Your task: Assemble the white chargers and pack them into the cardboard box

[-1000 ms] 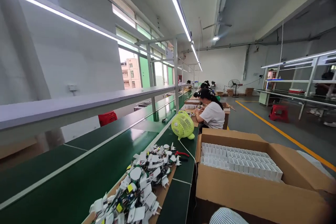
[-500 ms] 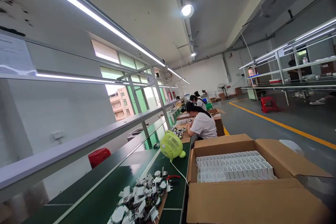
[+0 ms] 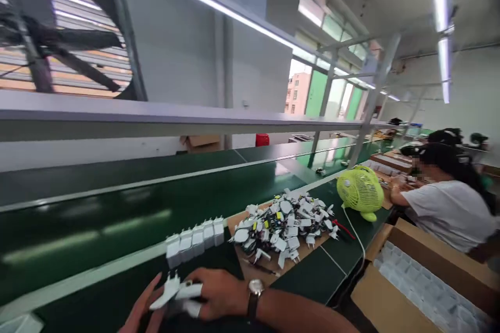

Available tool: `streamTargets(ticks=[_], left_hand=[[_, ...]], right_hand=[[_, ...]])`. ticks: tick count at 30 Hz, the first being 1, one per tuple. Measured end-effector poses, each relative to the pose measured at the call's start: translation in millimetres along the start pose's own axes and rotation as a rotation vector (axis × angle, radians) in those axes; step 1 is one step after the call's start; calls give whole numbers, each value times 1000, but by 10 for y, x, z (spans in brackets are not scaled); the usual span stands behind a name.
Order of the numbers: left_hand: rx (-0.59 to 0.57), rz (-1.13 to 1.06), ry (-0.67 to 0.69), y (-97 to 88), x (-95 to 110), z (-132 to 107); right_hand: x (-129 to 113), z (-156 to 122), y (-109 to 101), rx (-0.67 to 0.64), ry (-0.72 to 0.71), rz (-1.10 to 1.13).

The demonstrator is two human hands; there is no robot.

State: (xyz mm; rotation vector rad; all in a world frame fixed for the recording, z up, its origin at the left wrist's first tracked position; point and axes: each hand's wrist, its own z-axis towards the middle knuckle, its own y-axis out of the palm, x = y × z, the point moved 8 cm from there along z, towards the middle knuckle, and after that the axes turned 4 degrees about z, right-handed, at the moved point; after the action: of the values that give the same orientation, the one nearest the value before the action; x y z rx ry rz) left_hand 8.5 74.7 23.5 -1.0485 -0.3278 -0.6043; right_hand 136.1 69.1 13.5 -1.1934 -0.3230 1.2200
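At the bottom edge my right hand [image 3: 219,294], with a wristwatch on its wrist, is closed over a white charger plug part [image 3: 172,291]. My left hand [image 3: 138,315] meets it from the left, its fingers under the same part's tip. Just beyond the hands, a short row of white charger housings [image 3: 195,237] stands at the edge of the green conveyor belt [image 3: 117,218]. To the right of the row, a pile of white charger parts and small circuit boards [image 3: 285,221] lies on a cardboard sheet.
A yellow-green desk fan [image 3: 361,190] stands past the pile, with red-handled pliers [image 3: 344,229] near it. An open carton of small white boxes [image 3: 422,281] sits at lower right. A co-worker in a white shirt [image 3: 449,210] sits beyond it. A grey shelf [image 3: 156,119] runs above the belt.
The view has swung left and down, away from the hall and ceiling. My hands with the white plug part, and the row of housings, have come into view.
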Motion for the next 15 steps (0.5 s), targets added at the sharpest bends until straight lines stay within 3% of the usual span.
streamTargets(ticks=[2,5,9,15], left_hand=[[2,-103,-92,21,-390,-262],[-43,-287,-151,148,-653,-397],[-94,-383,-149,262,-657,-359],[-82,-394,-36,239,-503,-387]], right_hand=[[244,82,271,9,18,47],[389,103,414,71,-67,165],[433,61,356,116,-90,251],[414,21,311,142,-40,247]])
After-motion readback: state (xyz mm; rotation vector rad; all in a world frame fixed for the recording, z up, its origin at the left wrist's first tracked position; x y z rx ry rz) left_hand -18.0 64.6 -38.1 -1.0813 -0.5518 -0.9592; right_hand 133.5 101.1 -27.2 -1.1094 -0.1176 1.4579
